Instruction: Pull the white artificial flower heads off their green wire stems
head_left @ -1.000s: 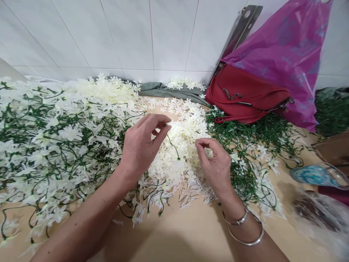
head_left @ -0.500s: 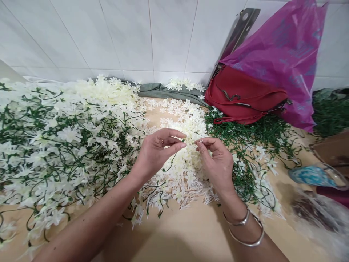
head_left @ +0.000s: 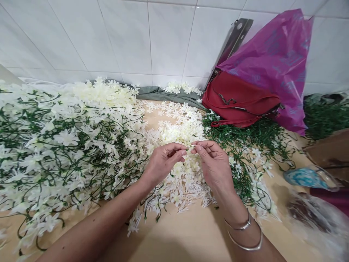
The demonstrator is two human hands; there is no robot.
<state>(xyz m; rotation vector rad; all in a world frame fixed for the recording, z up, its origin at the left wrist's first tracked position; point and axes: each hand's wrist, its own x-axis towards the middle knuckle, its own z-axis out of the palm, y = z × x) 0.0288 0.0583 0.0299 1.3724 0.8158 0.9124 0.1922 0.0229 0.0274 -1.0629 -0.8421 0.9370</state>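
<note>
My left hand is closed in a pinch above the pile of loose white petals. A small green tip of an artificial flower stem shows at its fingertips; the rest of that stem is hidden. Just to the right, my right hand pinches a tiny white piece, like a flower stamen, between thumb and forefinger. The fingertips of both hands nearly meet. Thin white stamens lie scattered below them. To the left spreads a big heap of white artificial flowers on green stems.
Bare green stems lie to the right, partly under a red handbag. Behind it stand a purple plastic bag and a metal bar against the tiled wall. A blue patterned face mask and clear plastic wrap lie at right.
Both hands have come closer together, the green tip now almost meeting the right fingertips. The left fingers are more closed. The view has shifted slightly.
</note>
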